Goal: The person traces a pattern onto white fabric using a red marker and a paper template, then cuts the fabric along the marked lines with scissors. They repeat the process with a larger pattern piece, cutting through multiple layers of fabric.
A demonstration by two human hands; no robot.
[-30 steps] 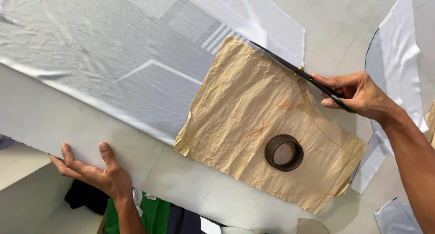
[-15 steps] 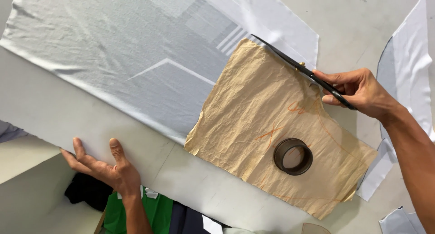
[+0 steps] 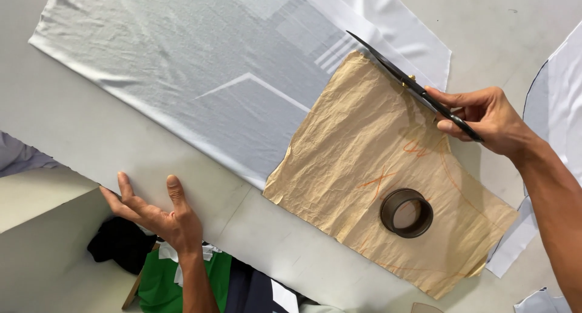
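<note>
My right hand [image 3: 485, 120] grips black scissors [image 3: 405, 80], whose blades run along the upper right edge of a crumpled brown paper pattern [image 3: 364, 167] marked with orange lines. The pattern lies over white fabric [image 3: 200, 70] spread on a grey table [image 3: 79, 125]. A dark tape roll [image 3: 406, 212] sits on the pattern as a weight. My left hand [image 3: 159, 215] rests at the table's near edge, palm up, fingers spread, holding nothing.
More white fabric pieces lie at the right edge [image 3: 561, 101] and lower right [image 3: 542, 302]. Below the table edge, black [image 3: 118, 243] and green [image 3: 160, 283] cloth is piled. A pale surface [image 3: 48, 228] stands at the lower left.
The view has shifted, so everything sits further right and lower in frame. My right hand still holds the scissors at the pattern's edge; my left hand stays at the table edge.
</note>
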